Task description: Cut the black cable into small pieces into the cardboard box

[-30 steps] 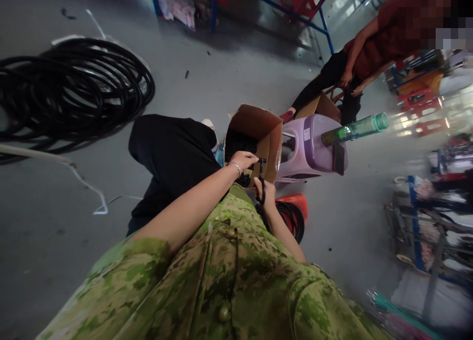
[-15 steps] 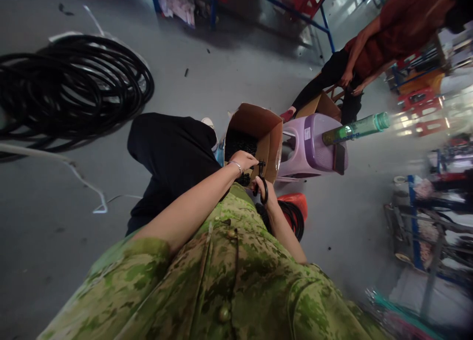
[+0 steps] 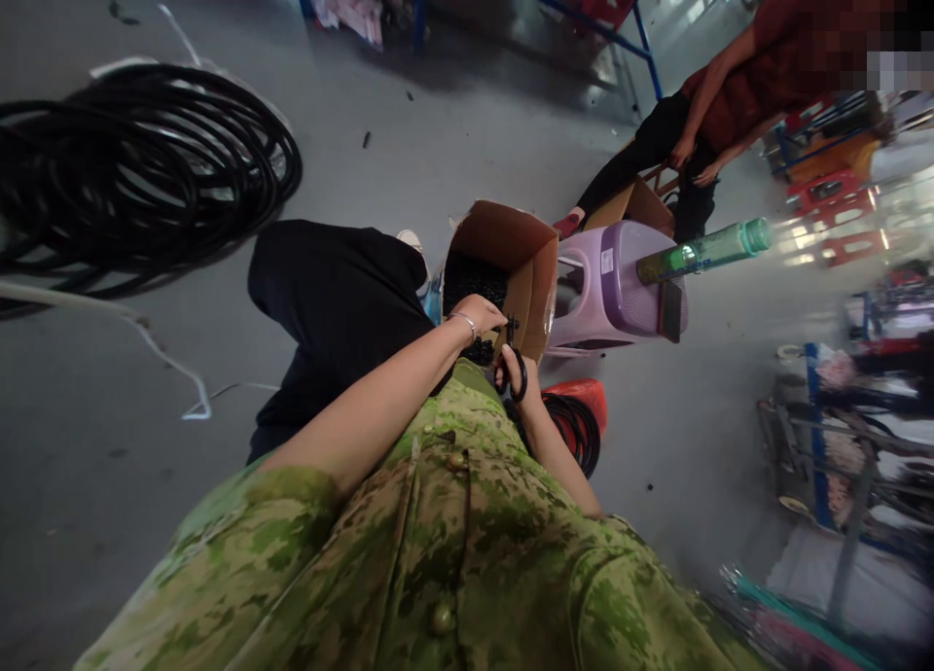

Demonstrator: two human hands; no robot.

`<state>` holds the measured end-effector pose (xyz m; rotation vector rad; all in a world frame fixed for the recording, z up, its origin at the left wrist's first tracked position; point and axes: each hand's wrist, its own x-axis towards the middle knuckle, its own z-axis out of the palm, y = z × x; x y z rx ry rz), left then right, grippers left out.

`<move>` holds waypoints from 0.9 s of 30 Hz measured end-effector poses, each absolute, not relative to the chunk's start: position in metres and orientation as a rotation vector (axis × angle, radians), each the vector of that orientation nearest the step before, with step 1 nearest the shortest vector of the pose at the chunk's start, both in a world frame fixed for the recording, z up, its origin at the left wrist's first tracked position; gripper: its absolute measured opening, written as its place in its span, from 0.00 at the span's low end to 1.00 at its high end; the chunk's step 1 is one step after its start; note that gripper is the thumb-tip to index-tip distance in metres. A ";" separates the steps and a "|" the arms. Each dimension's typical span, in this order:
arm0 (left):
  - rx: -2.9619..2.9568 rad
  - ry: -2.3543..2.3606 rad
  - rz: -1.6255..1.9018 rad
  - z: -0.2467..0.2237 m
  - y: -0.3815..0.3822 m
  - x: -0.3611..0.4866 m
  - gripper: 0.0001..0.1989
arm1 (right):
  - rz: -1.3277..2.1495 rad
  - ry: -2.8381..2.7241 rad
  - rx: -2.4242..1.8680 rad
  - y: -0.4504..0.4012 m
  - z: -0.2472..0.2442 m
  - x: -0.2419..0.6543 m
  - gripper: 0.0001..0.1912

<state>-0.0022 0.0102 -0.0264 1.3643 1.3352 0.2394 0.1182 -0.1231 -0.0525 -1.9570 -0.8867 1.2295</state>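
Over a cardboard box [image 3: 540,297], my two hands are close together. My right hand [image 3: 531,371] is closed around the handles of black scissors [image 3: 520,377], whose blades point up toward my left fingertips. My left hand [image 3: 480,313], with a bracelet at the wrist, pinches a small black piece [image 3: 513,321] at the scissor tips. Its exact kind is too small to make out. Many small black pieces [image 3: 474,280] lie in the box below. The box stands at my knees, and my left hand partly hides its contents.
A purple stool [image 3: 620,292] beside the box bears a greenish bottle [image 3: 704,251]. Black tubing coils [image 3: 182,165] lie on the floor at left. A red bag with black coils [image 3: 584,413] is near my right forearm. Another person [image 3: 730,97] sits at upper right.
Both hands and the scissors have shifted only slightly within the view, which itself has moved a little. My hold on the scissors and the small black piece looks the same.
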 end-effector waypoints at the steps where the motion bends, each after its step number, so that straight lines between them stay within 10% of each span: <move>1: 1.362 1.337 0.234 -0.027 0.011 -0.002 0.11 | 1.209 -0.899 -1.970 -0.124 -0.052 0.117 0.30; 27: 1.450 1.307 0.181 -0.024 0.011 -0.003 0.09 | 1.305 -0.743 -1.922 -0.115 -0.051 0.111 0.29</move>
